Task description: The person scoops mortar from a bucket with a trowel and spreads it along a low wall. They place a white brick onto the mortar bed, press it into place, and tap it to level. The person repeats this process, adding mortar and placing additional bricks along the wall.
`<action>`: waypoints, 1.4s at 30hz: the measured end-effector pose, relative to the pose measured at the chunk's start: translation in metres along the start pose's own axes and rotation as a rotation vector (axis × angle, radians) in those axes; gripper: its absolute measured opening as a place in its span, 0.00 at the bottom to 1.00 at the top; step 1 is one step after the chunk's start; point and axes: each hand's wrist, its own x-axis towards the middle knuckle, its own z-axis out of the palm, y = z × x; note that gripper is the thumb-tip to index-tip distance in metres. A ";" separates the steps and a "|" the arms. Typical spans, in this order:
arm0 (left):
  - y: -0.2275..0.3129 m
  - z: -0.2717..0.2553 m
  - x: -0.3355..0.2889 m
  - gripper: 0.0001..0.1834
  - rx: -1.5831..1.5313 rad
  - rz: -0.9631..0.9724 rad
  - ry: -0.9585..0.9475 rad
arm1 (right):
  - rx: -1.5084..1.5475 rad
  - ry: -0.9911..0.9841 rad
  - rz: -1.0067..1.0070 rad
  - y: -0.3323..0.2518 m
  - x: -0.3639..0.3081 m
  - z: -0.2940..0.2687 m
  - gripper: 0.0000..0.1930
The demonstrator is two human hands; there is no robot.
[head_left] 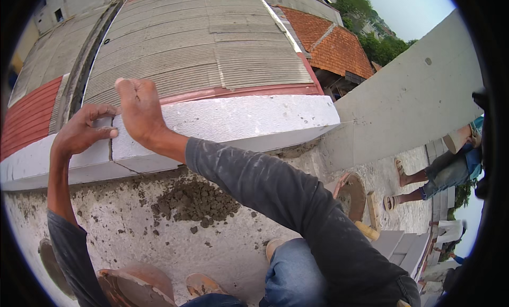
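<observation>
The long white block (254,119) lies under your right hand (140,108), which is nearer to it, and its long axis runs from there toward three o'clock. Your left hand (85,131) is at the joint (111,143) by its left end, with thumb and forefinger apart; whether the right fingers clamp, I cannot tell. At four o'clock, a bucket (339,185) contains something grey; at seven, a tub (151,278) has unclear content.

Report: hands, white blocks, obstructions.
Left hand at the joint, right hand just right of it. White blocks end to end. Mortar heap on floor alongside, clear of both hands.
</observation>
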 end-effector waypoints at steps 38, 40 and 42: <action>0.089 0.251 -0.084 0.25 0.459 -0.016 -1.083 | -1.943 -0.047 0.429 -0.248 -0.414 -0.495 0.21; 0.055 0.233 -0.074 0.25 0.573 -0.072 -0.932 | -1.870 -0.067 0.627 -0.253 -0.414 -0.494 0.19; 0.028 0.206 -0.068 0.25 0.718 -0.118 -0.797 | -1.813 -0.155 0.842 -0.255 -0.418 -0.493 0.17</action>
